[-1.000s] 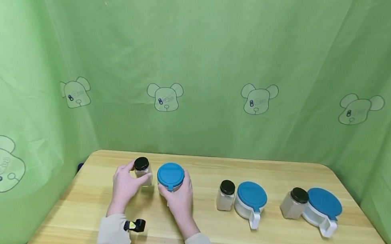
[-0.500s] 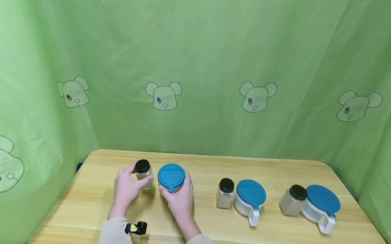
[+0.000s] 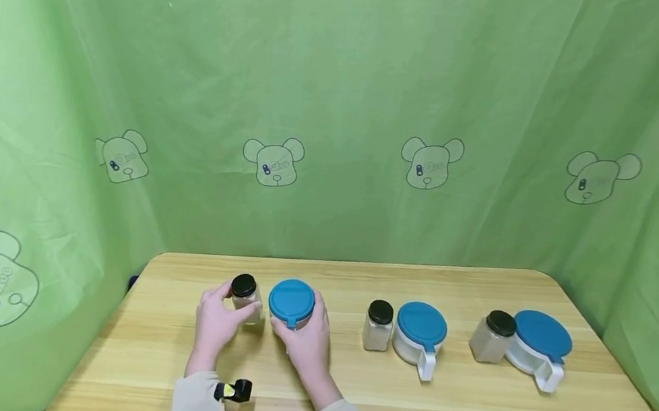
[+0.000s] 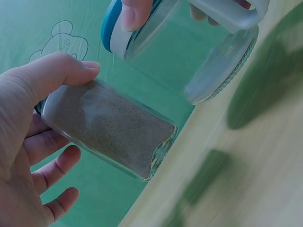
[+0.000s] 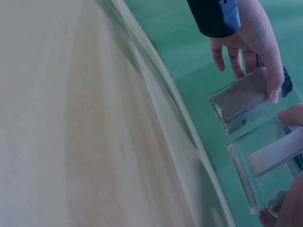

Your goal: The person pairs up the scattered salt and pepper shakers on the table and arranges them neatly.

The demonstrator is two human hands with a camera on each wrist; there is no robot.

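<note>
My left hand (image 3: 219,320) pinches a small glass spice jar (image 4: 109,127) near its black lid, thumb on one side and fingers on the other. Grey-brown powder fills most of this jar. In my right hand (image 3: 309,345) is a round glass seasoning jar (image 3: 291,301) with a blue lid and a white handle (image 5: 277,152), gripped around the lid. A little white material lies at its bottom. Both jars hang side by side above the wooden table (image 3: 308,393), a small gap between them, their shadows apart from them in the left wrist view.
To the right stand two similar pairs: a black-lidded jar (image 3: 378,326) beside a blue-lidded handled jar (image 3: 421,324), and farther right another black-lidded jar (image 3: 493,337) against a blue-lidded one (image 3: 541,338). A green curtain (image 3: 345,65) hangs behind the table.
Both hands have moved slightly to the right and toward me with their jars still held. The two pairs on the right shift only a little, along with the whole view.
</note>
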